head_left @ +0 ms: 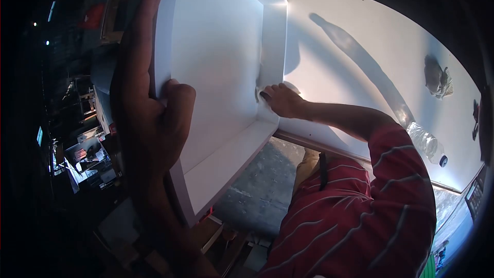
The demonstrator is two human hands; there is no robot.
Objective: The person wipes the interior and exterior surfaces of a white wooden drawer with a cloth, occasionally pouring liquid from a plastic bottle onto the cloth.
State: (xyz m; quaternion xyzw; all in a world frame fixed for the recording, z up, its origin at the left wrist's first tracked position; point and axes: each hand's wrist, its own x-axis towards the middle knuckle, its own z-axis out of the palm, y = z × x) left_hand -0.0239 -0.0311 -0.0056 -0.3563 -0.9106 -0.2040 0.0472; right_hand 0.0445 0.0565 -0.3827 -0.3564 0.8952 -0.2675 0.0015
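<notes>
A white open-fronted box point(216, 46) with raised side walls stands tilted on the white tabletop. My left hand point(159, 92) grips its left wall, fingers stretched along the outside and thumb bent over the rim. Down at the far lower corner of the box, my right hand point(283, 101) presses against the inside with its fingers curled. A small dark and greyish thing shows at those fingertips, but its kind is not clear.
On the white tabletop point(355, 41), a clear plastic bottle point(426, 141) lies on its side at the right. A crumpled dark and pale thing point(437, 78) lies farther back. Grey floor point(252, 180) shows below, and cluttered items fill the dark left side.
</notes>
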